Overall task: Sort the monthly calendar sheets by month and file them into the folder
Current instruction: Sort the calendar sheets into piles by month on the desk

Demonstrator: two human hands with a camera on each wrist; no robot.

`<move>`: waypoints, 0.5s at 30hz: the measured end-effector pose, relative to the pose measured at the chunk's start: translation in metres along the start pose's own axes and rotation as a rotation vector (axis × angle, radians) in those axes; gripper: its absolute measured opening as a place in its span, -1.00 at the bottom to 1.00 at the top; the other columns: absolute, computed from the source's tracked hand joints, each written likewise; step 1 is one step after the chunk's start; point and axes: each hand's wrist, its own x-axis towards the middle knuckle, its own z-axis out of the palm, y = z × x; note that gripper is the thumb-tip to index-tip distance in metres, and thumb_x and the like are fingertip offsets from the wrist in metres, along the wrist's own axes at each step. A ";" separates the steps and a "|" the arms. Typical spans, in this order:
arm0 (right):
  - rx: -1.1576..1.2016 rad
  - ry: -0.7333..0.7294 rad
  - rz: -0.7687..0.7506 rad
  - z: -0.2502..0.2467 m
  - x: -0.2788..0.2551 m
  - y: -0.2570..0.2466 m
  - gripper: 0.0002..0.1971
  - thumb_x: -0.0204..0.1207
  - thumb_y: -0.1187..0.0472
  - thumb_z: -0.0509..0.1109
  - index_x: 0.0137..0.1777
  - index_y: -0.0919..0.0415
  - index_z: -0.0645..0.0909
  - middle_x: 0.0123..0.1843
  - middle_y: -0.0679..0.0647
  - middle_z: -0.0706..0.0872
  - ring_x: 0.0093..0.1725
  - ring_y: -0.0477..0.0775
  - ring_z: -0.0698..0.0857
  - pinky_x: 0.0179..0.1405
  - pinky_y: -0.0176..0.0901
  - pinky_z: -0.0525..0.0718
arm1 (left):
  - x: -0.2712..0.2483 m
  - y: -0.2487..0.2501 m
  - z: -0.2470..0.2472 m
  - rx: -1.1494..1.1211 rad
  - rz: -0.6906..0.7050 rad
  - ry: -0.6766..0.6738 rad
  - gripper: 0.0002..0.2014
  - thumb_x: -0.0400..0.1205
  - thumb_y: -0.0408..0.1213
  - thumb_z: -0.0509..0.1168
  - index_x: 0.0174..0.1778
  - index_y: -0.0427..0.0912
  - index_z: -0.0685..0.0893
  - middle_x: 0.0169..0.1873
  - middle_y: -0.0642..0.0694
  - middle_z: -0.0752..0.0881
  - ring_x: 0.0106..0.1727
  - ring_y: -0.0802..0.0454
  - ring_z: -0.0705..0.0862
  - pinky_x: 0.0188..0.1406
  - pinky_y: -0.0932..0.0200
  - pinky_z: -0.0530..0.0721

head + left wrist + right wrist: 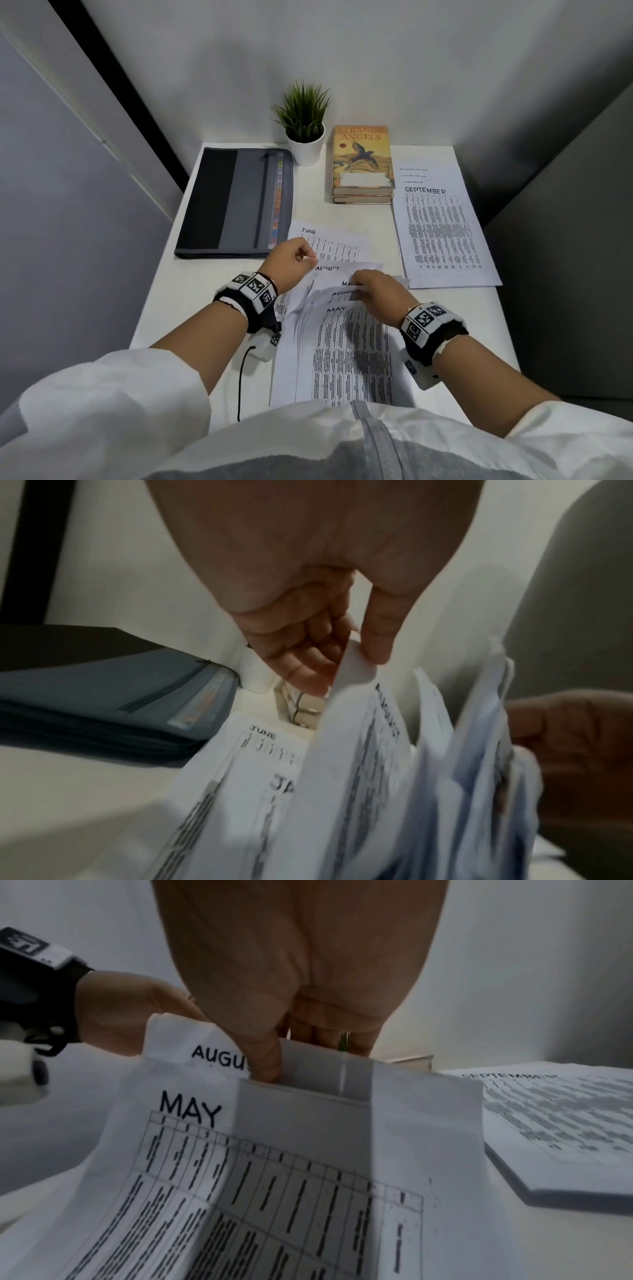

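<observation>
A loose stack of calendar sheets [346, 349] lies at the near middle of the white desk, with a MAY sheet [260, 1164] on top. My left hand [297, 257] pinches the top corner of an AUGUST sheet [369, 723] between thumb and fingers and holds it lifted. My right hand [375, 286] grips the top edges of the stack, thumb [265, 1058] tucked between sheets. A JUNE sheet [325, 245] lies flat behind the hands. A pile topped by SEPTEMBER [440, 226] lies at the right. The grey zip folder [236, 202] lies closed at the back left.
A potted plant [305, 126] stands at the back middle, against the wall. Two stacked books [362, 164] lie beside it. A black cable [243, 380] runs from my left wrist across the desk's near edge. Grey partitions close in both sides.
</observation>
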 end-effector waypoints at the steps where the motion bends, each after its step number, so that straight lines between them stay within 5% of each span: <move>1: 0.016 0.009 -0.013 -0.004 -0.001 -0.002 -0.94 0.56 0.30 0.38 -0.05 0.13 0.59 -0.05 -0.01 0.64 -0.05 0.08 0.63 -0.02 0.06 0.63 | -0.002 0.005 -0.004 -0.030 -0.001 0.001 -0.87 0.56 -0.31 0.37 -0.27 -0.04 0.61 -0.20 -0.16 0.71 -0.22 0.06 0.58 -0.17 0.14 0.56; 7: 0.012 0.100 -0.116 -0.039 -0.008 -0.025 -0.93 0.46 0.26 0.49 -0.11 0.16 0.64 0.33 0.07 0.49 0.28 0.08 0.53 0.25 -0.07 0.56 | -0.015 0.033 -0.023 -0.093 0.019 -0.041 -0.87 0.56 -0.42 0.38 -0.26 -0.15 0.62 -0.11 -0.32 0.75 -0.05 -0.26 0.70 0.09 -0.14 0.67; 15: 0.053 0.104 -0.097 -0.086 -0.008 -0.050 -0.86 0.49 0.24 0.47 -0.18 0.03 0.55 0.51 -0.03 0.44 0.47 0.00 0.45 0.44 -0.14 0.38 | -0.018 0.063 -0.049 -0.056 0.165 -0.003 -0.82 0.53 -0.46 0.37 -0.34 -0.13 0.61 -0.34 0.04 0.67 -0.26 0.08 0.62 -0.16 0.05 0.62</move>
